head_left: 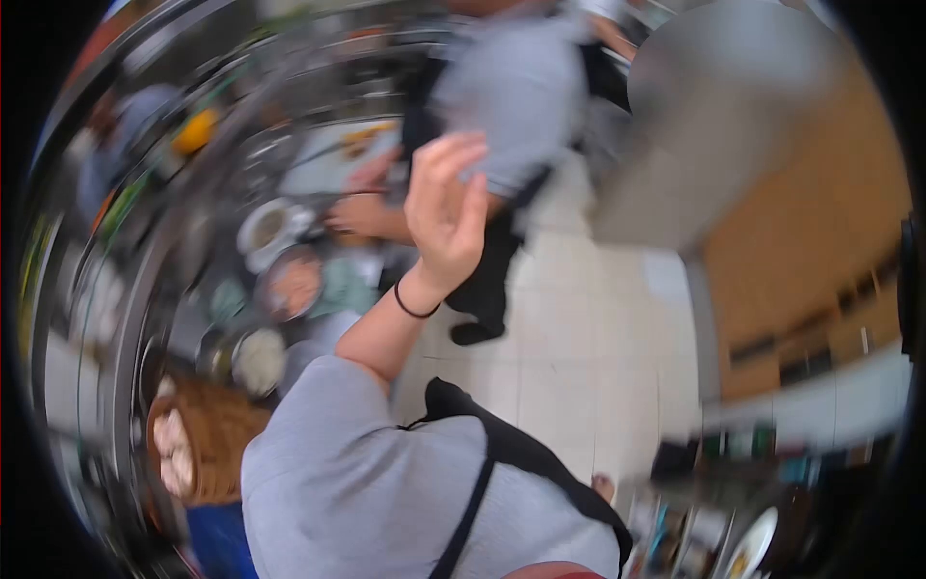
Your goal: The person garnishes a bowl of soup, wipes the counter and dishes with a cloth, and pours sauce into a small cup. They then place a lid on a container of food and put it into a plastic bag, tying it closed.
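Note:
My left hand (449, 207) is raised in the middle of the view, with a black band round the wrist. Its thumb stands apart from the slightly bent fingers, and nothing shows between them. Behind it, a co-worker in a grey shirt (516, 96) leans toward the counter. The co-worker's hands (357, 214) are near a white cutting board (313, 159) with orange-yellow pieces on it. My right hand does not show.
On the left counter are a bowl of pinkish food (292, 283), a bowl of white food (258, 362) and a brown woven basket (217, 449) with pale items. A blurred metal surface (675, 164) and wooden cabinet (791, 241) are right; shelves (675, 531) stand lower right.

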Demonstrator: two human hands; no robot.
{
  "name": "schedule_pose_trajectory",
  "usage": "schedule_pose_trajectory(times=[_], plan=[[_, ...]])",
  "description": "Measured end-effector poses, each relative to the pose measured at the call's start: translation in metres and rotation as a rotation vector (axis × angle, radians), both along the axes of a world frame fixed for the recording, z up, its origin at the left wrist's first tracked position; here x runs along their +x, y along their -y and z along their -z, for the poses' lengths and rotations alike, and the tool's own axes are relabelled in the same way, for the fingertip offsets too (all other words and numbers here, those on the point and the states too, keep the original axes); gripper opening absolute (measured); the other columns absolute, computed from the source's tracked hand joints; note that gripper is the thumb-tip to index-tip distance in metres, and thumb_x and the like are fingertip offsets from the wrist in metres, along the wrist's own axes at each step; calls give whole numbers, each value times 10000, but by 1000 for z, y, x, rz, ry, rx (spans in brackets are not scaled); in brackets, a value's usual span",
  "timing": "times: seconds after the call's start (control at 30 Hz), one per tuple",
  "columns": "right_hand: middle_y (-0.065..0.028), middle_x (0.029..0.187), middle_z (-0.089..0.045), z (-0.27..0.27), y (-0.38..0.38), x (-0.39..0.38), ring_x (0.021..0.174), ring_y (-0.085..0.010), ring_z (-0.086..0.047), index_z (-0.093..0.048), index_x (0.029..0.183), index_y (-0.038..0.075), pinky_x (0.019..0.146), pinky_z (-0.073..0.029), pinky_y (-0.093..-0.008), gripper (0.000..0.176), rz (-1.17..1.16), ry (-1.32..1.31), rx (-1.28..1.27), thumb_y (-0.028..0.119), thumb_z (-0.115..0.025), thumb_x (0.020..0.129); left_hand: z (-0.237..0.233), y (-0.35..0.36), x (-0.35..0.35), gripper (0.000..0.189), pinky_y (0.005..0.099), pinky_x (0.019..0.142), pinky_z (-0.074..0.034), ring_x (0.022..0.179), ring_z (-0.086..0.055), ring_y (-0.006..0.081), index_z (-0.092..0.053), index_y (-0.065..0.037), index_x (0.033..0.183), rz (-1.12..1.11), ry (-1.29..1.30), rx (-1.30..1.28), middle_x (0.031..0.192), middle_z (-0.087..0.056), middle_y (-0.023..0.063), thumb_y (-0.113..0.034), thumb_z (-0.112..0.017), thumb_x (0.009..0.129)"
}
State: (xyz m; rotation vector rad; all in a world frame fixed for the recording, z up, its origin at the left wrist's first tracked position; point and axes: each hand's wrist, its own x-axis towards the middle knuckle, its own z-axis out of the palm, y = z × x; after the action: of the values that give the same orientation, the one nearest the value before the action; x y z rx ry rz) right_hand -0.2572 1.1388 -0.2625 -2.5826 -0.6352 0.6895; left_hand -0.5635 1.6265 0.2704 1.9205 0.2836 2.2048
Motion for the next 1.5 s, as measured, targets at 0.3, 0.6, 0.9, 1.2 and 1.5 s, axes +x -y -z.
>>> schedule_pose_trajectory(times=[0.3, 0.6, 0.9, 1.2, 1.5], plan=[[-140, 807, -628, 0, 329, -188, 793, -290, -599, -628, 879, 66, 718, -472, -356, 311, 997, 83, -19, 306, -642, 682, 125, 389, 226, 198, 304, 677, -461, 797, -577, 263, -589, 14, 883, 1377, -643, 78, 900, -594, 137, 73, -561, 696], [-171, 885, -620, 30, 465, -357, 868, -292, -587, -626, 919, 49, 762, -461, -363, 388, 1661, -240, 93, 329, -652, 652, 175, 644, 257, 162, 280, 610, -473, 707, -596, 240, -595, 18, 878, 1961, -823, 425, 793, -605, 132, 56, -555, 725], [-122, 769, -636, -25, 523, -179, 675, -177, -599, -604, 959, 19, 605, -473, -288, 341, 1561, 158, 362, 240, -662, 706, 328, 770, 434, 182, 275, 662, -487, 752, -586, 186, -531, 18, 993, 1898, -1943, -632, 873, -594, 105, -71, -482, 842], [-127, 710, -624, -169, 629, 26, 629, -177, -590, -630, 826, -27, 563, -448, -307, 188, 1147, 609, 486, 149, -606, 765, 305, 841, 556, 435, 369, 826, -468, 964, -541, 304, -221, 14, 1210, 1744, -1289, -1448, 1084, -458, 234, -133, -445, 867], [-172, 866, -580, -154, 729, 229, 759, -237, -610, -429, 1118, -59, 684, -518, -295, 314, 1055, -4, 1130, 117, -468, 860, 317, 890, 569, 362, 379, 822, -487, 987, -528, 324, -266, 27, 1206, 1629, -978, -1550, 1107, -452, 239, -70, -382, 877]])
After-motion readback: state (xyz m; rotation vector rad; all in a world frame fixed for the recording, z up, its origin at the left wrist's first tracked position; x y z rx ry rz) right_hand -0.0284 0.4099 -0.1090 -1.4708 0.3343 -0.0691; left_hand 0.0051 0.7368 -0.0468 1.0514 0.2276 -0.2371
